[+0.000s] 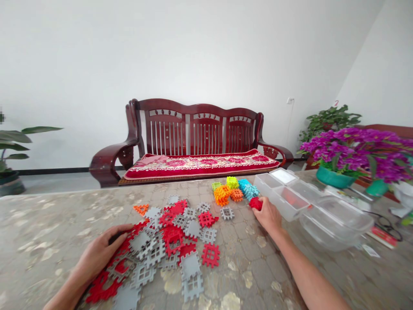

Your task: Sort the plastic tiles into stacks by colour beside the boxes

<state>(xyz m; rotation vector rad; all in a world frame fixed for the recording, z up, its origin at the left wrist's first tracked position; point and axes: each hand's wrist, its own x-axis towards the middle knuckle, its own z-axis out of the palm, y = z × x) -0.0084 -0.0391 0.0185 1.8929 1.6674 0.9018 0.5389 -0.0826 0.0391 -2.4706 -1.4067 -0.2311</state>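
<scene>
My left hand [102, 246] rests at the left edge of a loose pile of red and grey interlocking plastic tiles, its thumb and fingers apart, touching the red tiles beside it. Farther right, my right hand [268, 214] has its fingers closed on a small stack of red tiles [256, 203] at the table surface. Next to that stack lie blue tiles [250, 189], orange tiles [222, 195] and lime-green tiles [232, 182], grouped by colour. Between the hands are a red window tile [211, 255] and a grey window tile [227, 213]. An orange triangle [141, 209] lies behind the pile.
A clear compartment box [292, 202] with an open lid stands right of my right hand, with a clear plastic tub [335, 221] beside it. Eyeglasses [385, 226] and a purple flower pot [335, 175] are farther right. Behind the table [45, 232] is a wooden bench [206, 129].
</scene>
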